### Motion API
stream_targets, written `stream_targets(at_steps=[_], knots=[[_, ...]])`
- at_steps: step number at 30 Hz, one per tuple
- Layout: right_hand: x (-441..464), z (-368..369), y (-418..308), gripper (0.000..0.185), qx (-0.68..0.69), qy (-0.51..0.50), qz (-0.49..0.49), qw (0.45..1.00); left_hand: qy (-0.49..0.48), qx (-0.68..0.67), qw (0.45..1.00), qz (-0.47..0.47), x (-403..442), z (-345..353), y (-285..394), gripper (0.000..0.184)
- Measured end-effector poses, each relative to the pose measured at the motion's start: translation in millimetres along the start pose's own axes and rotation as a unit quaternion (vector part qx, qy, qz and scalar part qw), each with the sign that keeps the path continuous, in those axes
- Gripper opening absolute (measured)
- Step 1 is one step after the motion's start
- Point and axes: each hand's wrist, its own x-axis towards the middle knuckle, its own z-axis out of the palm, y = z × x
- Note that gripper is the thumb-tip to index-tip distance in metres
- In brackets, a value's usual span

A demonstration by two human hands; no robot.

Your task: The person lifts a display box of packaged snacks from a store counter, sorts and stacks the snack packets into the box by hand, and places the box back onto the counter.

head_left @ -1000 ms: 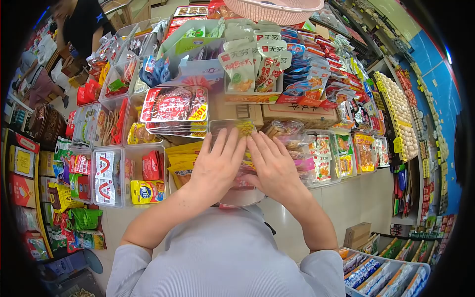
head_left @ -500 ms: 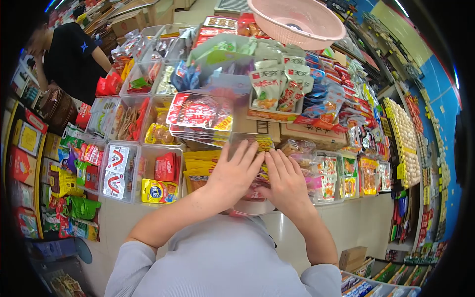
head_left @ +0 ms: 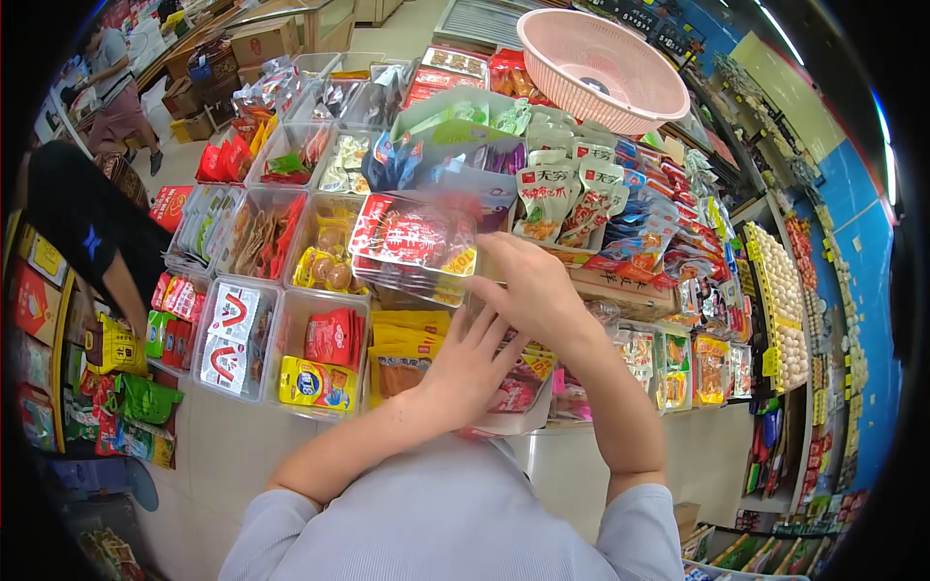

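A stack of flat red-and-clear snack packs (head_left: 412,237) lies in the middle of the display, its upper right corner smeared by motion. My right hand (head_left: 538,295) is at the stack's right edge, fingers behind the corner and thumb in front, closed on the top pack. Lower down, my left hand (head_left: 463,373) rests with fingers spread over a clear bin holding red and yellow packets (head_left: 523,382). It grips nothing that I can see. Yellow snack bags (head_left: 399,358) stand in the bin just left of it.
Clear bins of packets surround the stack, one with silver-white packs (head_left: 231,334). White pouches (head_left: 572,198) and a pink basket (head_left: 605,73) are behind. Egg trays (head_left: 775,300) line the right. A person in black (head_left: 92,232) bends at the left shelf; another person (head_left: 116,92) is farther back.
My right hand has moved up from beside my left hand to the stack of snack packs. My left hand has shifted slightly down with fingers spread. The person in black has bent down.
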Motion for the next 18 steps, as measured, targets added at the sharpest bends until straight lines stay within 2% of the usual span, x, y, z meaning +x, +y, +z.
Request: stream_targets(at_steps=[7, 10, 11, 12, 13, 14, 16, 18], knots=[[-13.8, -5.7, -2.0, 0.05, 0.013, 0.015, 0.008, 1.0, 0.016, -0.038, 0.999, 0.013, -1.0, -1.7, -1.2, 0.095], [-32.7, -13.9, -3.0, 0.048, 0.0, 0.076, 0.003, 0.997, 0.063, -0.071, 0.995, 0.013, -5.8, -11.5, -0.3, 0.086], [-41.3, -20.1, -4.2, 0.047, 0.005, 0.1, 0.003, 0.995, 0.142, -0.101, 0.984, -0.022, -13.9, -16.0, -4.8, 0.085], [-49.2, -24.1, -2.7, 0.046, 0.01, 0.125, 0.002, 0.992, 0.22, -0.13, 0.965, -0.056, -26.1, -22.2, -14.7, 0.084], [-58.2, -24.4, 0.6, 0.043, 0.048, 0.148, 0.038, 0.987, 0.311, -0.023, 0.946, -0.093, -34.1, -31.6, -36.4, 0.081], [-68.0, -23.7, 4.4, 0.04, 0.087, 0.169, 0.074, 0.979, 0.388, -0.089, 0.896, -0.199, -36.4, -43.2, -60.0, 0.07], [-74.8, -25.1, 12.6, 0.035, 0.15, 0.17, 0.134, 0.965, 0.439, -0.238, 0.781, -0.374, -42.3, -61.6, -124.4, 0.056], [-65.8, -27.5, 18.9, 0.035, 0.158, 0.139, 0.147, 0.966, 0.355, -0.402, 0.74, -0.405, -40.8, -76.5, -162.5, 0.055]])
